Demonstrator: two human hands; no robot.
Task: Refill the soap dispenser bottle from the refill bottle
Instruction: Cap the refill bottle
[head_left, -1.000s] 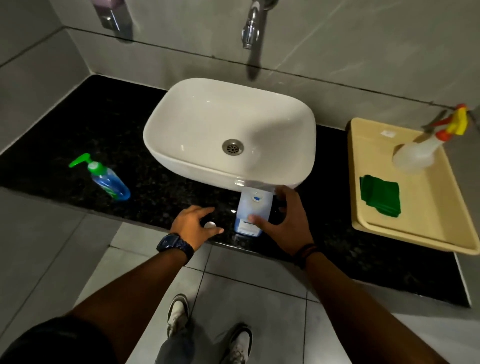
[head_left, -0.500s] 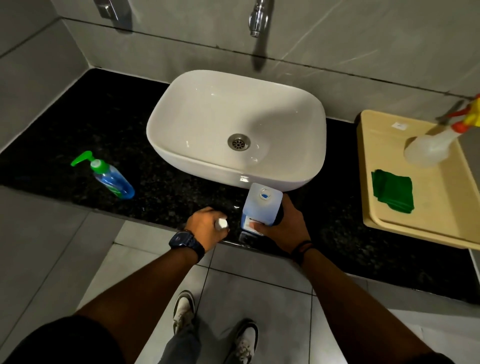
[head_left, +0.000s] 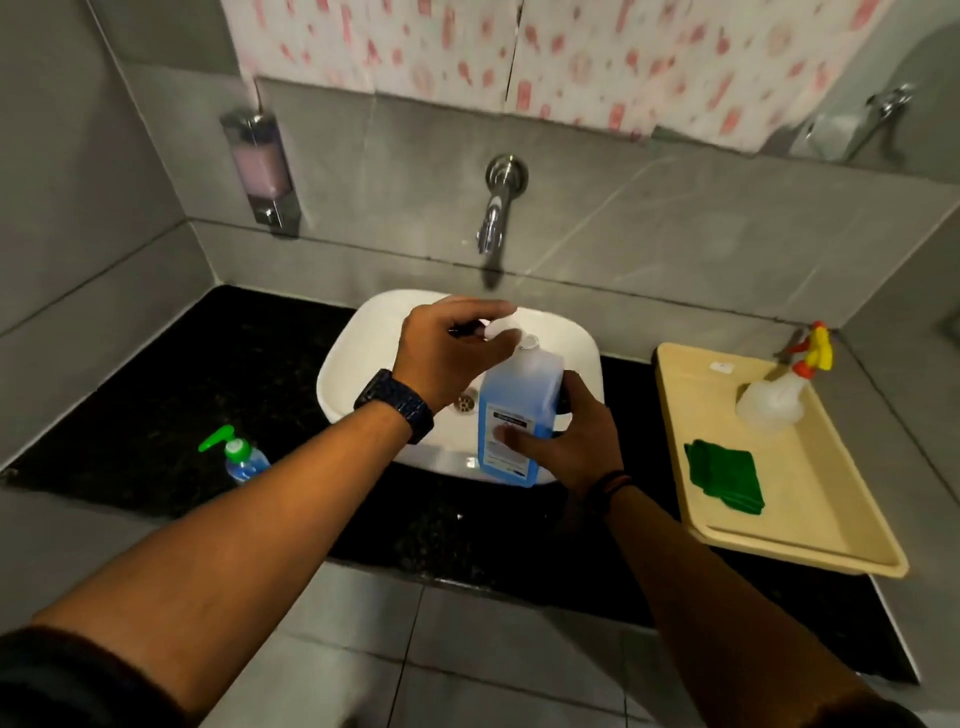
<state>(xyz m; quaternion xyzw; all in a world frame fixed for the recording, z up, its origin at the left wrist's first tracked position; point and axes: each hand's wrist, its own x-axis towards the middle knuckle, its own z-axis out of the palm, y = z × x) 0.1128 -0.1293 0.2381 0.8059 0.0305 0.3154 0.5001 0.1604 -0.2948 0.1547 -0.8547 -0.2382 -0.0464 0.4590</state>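
Note:
The refill bottle (head_left: 511, 415), clear with blue liquid and a white label, is held upright over the front of the white basin (head_left: 363, 364). My right hand (head_left: 574, 441) grips its lower right side. My left hand (head_left: 454, 345) is at the bottle's neck, fingers pinched on the white cap (head_left: 500, 328) beside the open mouth. The soap dispenser bottle (head_left: 241, 457), small, blue, with a green pump, stands on the black counter at the left, apart from both hands.
A beige tray (head_left: 810, 519) at the right holds a green cloth (head_left: 724, 475) and a spray bottle (head_left: 779, 397). A wall tap (head_left: 496, 208) hangs above the basin. A wall dispenser (head_left: 262, 166) with pink soap is at the upper left. The black counter (head_left: 156, 389) runs either side.
The refill bottle has been lifted from the counter's front edge up over the basin. My left hand rose with the cap to the bottle's neck. The camera tilted upward.

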